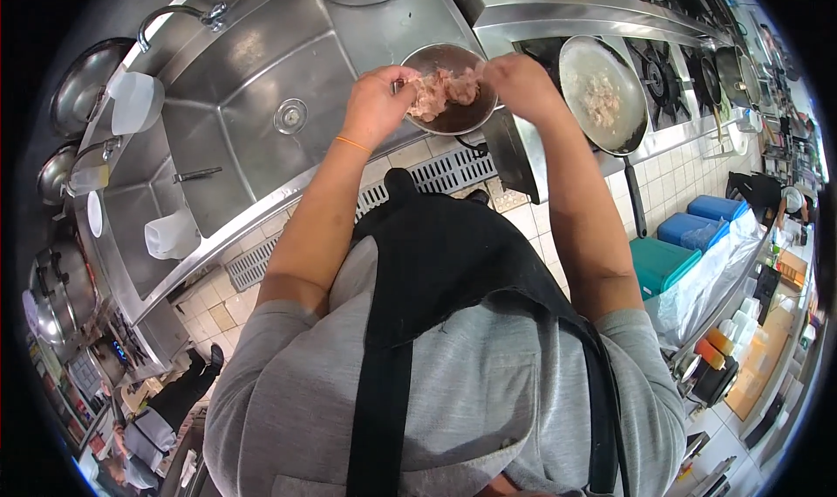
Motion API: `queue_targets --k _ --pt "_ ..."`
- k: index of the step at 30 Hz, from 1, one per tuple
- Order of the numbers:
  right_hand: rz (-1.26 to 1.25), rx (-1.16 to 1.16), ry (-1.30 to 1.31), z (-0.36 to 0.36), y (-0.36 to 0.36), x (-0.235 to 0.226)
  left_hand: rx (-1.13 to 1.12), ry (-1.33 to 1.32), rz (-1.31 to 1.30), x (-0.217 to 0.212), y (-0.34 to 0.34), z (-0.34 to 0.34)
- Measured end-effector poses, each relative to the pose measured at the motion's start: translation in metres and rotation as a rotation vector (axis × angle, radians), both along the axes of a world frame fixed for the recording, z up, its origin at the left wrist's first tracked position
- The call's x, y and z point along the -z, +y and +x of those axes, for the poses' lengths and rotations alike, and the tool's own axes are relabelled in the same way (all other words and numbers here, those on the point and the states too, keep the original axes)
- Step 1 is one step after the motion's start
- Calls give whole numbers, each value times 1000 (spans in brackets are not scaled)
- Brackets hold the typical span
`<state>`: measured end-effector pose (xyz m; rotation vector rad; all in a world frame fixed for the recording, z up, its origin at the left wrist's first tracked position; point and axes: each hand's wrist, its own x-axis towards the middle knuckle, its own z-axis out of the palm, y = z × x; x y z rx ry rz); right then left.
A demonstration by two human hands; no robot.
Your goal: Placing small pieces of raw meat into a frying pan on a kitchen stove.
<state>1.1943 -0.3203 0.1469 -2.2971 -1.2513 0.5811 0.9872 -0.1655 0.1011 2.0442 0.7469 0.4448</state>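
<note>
A clump of pink raw meat (445, 92) stretches between my two hands, over a round metal bowl (468, 122). My left hand (377, 106), with an orange band at the wrist, is closed on the left end of the meat at the bowl's rim. At the opposite side my right hand (521, 85) pinches the other end; its fingertips are partly hidden. To the right of that hand, a frying pan (629, 83) sits on the stove with small pale pieces of food (600, 100) in it. Its black handle (636, 202) points toward me.
Left of the bowl is a steel sink (253, 70) with a curved faucet (179, 10). White plastic jugs (170, 234) stand near it. Gas burners (656, 74) continue rightward. Blue and green bins (663, 264) are at my right. Another person (144, 436) is at the far lower left.
</note>
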Motion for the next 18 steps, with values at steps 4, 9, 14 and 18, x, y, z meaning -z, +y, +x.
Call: queue_targets --k 4,9,14,18 --pt "2 -27 -667 -35 3 16 0 -14 30 15 4 0" --pt "-20 -191 -584 -77 24 43 -29 46 -160 20 4 1" --pt "1 -200 -570 -78 34 67 -49 32 -210 23 7 1" --pt "-13 -259 -369 -53 39 61 -31 82 -154 24 11 -1"
